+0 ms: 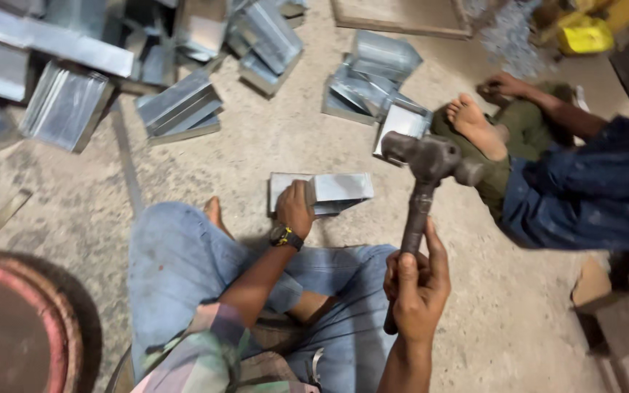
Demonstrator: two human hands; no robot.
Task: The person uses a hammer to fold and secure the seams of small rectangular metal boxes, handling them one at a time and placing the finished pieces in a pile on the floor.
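Gripping one hammer (429, 161) tight in right hand (418, 285), raised; left hand (295, 209) clamps one folded metal sheet (333, 191) on floor (242, 153); many similar pieces (180, 106) behind, uncounted.

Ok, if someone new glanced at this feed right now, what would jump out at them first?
The dark, worn metal hammer raised mid-frame, gripped low on its handle by the right hand. Just left of it, the left hand with a black wristwatch presses down a folded piece of shiny grey sheet metal on the sandy concrete floor. At the right, another person in dark blue sits with a bare foot close to the hammer's head.
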